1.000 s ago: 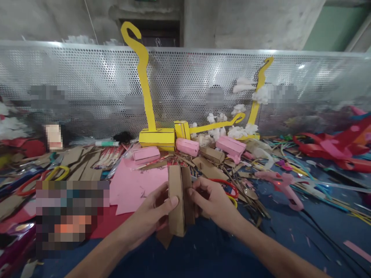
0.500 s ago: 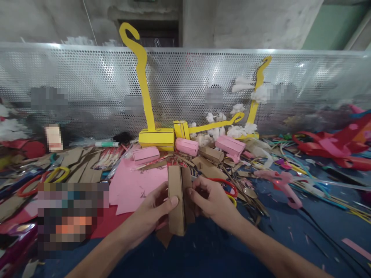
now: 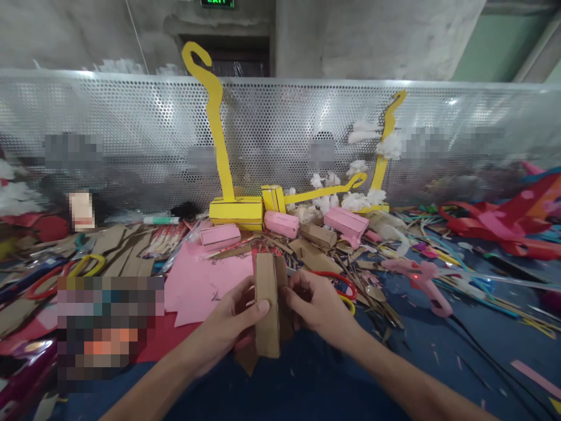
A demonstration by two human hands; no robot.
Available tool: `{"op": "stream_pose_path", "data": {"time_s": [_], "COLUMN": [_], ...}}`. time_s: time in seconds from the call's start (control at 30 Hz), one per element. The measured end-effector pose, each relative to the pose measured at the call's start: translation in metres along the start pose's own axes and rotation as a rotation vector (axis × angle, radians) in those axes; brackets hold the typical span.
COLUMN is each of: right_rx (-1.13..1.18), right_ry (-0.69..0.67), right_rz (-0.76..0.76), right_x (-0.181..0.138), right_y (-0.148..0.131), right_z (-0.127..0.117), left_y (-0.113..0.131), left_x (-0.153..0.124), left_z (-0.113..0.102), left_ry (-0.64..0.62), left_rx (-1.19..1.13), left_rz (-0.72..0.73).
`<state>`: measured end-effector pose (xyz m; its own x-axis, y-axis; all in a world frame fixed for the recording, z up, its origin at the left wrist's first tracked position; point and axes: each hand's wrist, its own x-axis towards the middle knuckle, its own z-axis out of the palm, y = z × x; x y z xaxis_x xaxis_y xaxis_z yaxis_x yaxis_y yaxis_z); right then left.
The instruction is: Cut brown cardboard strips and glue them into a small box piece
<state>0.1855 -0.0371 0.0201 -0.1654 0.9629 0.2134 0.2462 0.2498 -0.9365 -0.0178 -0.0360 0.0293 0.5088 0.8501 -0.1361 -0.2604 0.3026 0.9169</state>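
A folded strip of brown cardboard (image 3: 266, 307) stands upright between my hands, its long panels bent like the sides of a box. My left hand (image 3: 239, 313) grips its left side, thumb flat on the front panel. My right hand (image 3: 313, 298) pinches the right panel, which lies in shadow; those fingertips are partly hidden behind it. Beneath the cardboard, a brown scrap corner (image 3: 246, 358) pokes out. Behind my left hand lies a pink sheet (image 3: 205, 286). Scissors with red and yellow handles (image 3: 344, 285) rest just beyond my right hand.
Yellow hook-shaped pieces on box bases (image 3: 236, 209) stand at the back, before a perforated metal panel (image 3: 280, 117). Pink boxes (image 3: 346, 222) sit in front of them. On the right lies a pink glue gun (image 3: 423, 275) with a black cord. Cardboard strips (image 3: 118, 251) cover the left.
The right panel of the cardboard has turned slightly inward, towards the left panel. Both hands keep their hold. The view has tilted up a little.
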Motion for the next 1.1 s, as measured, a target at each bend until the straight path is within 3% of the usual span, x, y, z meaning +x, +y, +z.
{"op": "stream_pose_path", "data": {"time_s": [0.57, 1.1], "right_rx": [0.05, 0.058], "right_ry": [-0.025, -0.031], "right_rz": [-0.008, 0.011], "right_x": [-0.002, -0.0051], "right_y": [0.0001, -0.0072], "right_z": [0.0021, 0.0031], "left_y": [0.0014, 0.0013], "left_x": [0.0001, -0.0004], "left_z": [0.0014, 0.0002], "left_ry": [-0.061, -0.04], "left_rx": [0.083, 0.084], "left_rz": [0.014, 0.005]}}
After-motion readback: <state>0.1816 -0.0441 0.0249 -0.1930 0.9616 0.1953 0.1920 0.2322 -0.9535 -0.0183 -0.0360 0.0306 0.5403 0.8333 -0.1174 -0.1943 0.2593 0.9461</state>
